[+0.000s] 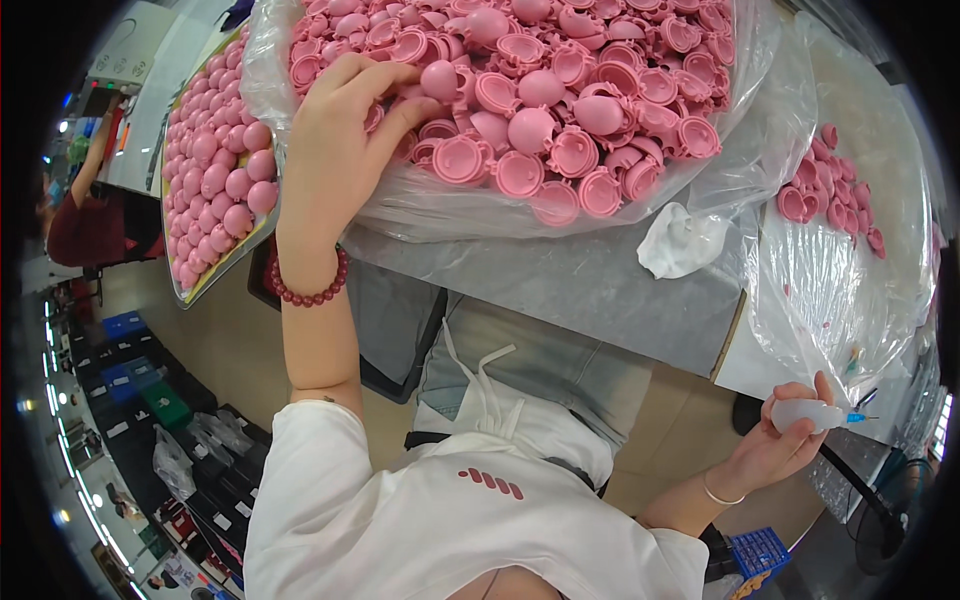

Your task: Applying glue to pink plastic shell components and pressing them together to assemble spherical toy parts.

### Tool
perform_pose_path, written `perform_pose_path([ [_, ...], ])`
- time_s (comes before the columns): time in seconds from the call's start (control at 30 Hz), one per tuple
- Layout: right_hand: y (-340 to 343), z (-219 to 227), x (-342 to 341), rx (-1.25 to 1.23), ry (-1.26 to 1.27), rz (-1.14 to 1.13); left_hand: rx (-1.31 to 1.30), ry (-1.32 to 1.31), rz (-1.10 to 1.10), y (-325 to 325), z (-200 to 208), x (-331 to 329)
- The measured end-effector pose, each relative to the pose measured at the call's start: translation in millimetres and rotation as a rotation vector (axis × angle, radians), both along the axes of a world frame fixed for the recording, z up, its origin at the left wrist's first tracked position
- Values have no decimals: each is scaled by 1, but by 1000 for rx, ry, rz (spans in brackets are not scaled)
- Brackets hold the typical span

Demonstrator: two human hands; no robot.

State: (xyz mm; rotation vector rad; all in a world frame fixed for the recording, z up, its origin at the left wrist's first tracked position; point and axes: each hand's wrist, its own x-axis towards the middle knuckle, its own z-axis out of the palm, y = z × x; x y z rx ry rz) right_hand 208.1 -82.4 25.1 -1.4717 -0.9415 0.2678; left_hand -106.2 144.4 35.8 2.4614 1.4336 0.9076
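Observation:
My left hand (340, 130) reaches into a heap of pink plastic half-shells (520, 175), its thumb and fingers closed around one small rounded pink shell (438, 82). The heap lies in a clear plastic bag (420, 205) on the grey table; some shells show hollow insides, others domed backs. Out at the right, my right hand (785, 440) is wrapped round a small whitish squeeze bottle (803, 414). The bottle has a blue needle tip (857, 417) that points right, away from the heap.
A yellow-lined tray (190, 285) of round pink balls stands at the left. Loose pink shells (825, 190) lie on clear plastic sheeting at the right. A crumpled white wad (682, 241) sits near the table's front edge (600, 330). Another person's arm (92, 160) shows far left.

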Motion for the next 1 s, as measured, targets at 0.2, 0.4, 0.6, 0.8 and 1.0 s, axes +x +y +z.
perform_pose_path([
  [0.2, -6, -1, 1, 58, 28, -53, 109, -129, 144, -1, -4, -5],
  [0.4, -7, -3, 2, 15, -20, -99, -248, -319, 22, -13, -6, -16],
  [0.6, -4, -4, -3, 12, 18, -173, 47, -233, 130, -6, -13, -24],
  [0.8, -11, -3, -9, 65, 88, -34, -4, -943, 59, -51, 14, 18],
  [1.0, 15, -6, -65, 155, 202, 539, -991, -784, -622, -120, -7, 78],
])
